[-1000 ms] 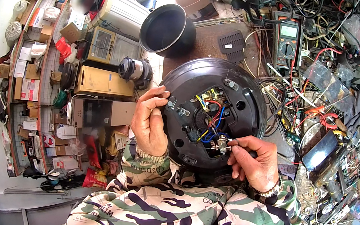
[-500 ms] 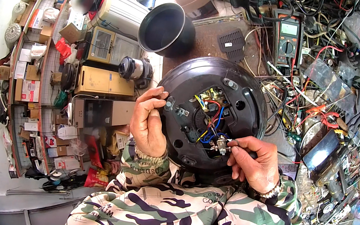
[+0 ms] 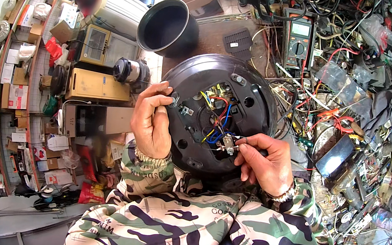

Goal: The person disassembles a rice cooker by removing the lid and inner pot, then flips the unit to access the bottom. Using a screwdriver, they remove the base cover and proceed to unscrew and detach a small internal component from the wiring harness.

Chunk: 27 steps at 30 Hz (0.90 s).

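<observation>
A round black cooker base (image 3: 184,146), apparently upturned, rests against my body with an opening in its underside. Inside the opening are red, blue (image 3: 228,117) and yellow wires and part of a circuit board (image 3: 223,92). My left hand (image 3: 153,123) has its fingers curled at the base's left edge, steadying it. Thumb and forefinger of my right hand (image 3: 269,163) pinch together beside a small silvery metal part (image 3: 227,144) at the near end of the opening. A small dark thing shows at those fingertips, too little to name.
Beyond the base stand a dark round pot (image 3: 168,27) and a flat black slotted cover (image 3: 238,43). A multimeter (image 3: 299,38) lies at far right, near tangled cables. Red-handled pliers (image 3: 343,124), a phone (image 3: 335,156) and loose parts crowd the right. Shelves with boxes line the left.
The whole view has shifted, so everything sits a little farther left. Both hands keep nearly the same places on the base, and the right fingertips remain beside the metal part.
</observation>
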Tool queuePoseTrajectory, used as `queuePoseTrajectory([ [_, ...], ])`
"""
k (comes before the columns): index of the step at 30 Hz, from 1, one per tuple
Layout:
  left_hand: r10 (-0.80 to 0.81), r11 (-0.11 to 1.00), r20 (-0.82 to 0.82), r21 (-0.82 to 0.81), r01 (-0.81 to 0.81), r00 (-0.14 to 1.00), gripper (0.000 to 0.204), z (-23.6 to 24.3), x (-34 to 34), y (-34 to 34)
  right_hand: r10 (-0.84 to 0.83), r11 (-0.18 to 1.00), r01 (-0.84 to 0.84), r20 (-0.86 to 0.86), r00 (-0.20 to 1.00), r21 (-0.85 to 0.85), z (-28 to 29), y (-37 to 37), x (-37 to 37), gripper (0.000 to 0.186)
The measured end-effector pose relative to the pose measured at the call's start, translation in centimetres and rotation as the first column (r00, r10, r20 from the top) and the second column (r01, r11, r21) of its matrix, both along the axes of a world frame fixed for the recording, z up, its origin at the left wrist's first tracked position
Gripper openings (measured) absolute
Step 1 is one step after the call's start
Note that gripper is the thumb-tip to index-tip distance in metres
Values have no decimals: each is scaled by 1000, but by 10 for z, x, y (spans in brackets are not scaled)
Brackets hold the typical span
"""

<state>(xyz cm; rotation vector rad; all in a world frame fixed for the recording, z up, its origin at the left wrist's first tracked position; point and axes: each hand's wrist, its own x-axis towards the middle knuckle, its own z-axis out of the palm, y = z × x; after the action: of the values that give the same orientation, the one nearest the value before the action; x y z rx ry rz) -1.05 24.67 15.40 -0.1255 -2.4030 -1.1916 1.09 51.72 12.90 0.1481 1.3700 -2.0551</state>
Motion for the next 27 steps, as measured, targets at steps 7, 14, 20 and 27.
queuePoseTrajectory([
  [7, -3, 999, -16, 38, 4, 1000, 21, 1, 1, 2, -27, 997, 34, -102, 994, 65, 8, -10, 6, 18],
  [14, -19, 1000, 1, 5, 19, 1000, 21, 1, 10, -2, -34, 975, 98, -303, 952, 200, 12, -24, 2, 13],
  [20, -5, 1000, -30, 18, 5, 1000, 20, 1, 9, 0, -43, 982, 76, -188, 981, 174, 14, -23, -3, 13],
  [27, -4, 1000, -7, 5, 4, 1000, 20, 3, 5, 2, -87, 985, 107, -150, 985, 134, 12, -19, -6, 14],
])
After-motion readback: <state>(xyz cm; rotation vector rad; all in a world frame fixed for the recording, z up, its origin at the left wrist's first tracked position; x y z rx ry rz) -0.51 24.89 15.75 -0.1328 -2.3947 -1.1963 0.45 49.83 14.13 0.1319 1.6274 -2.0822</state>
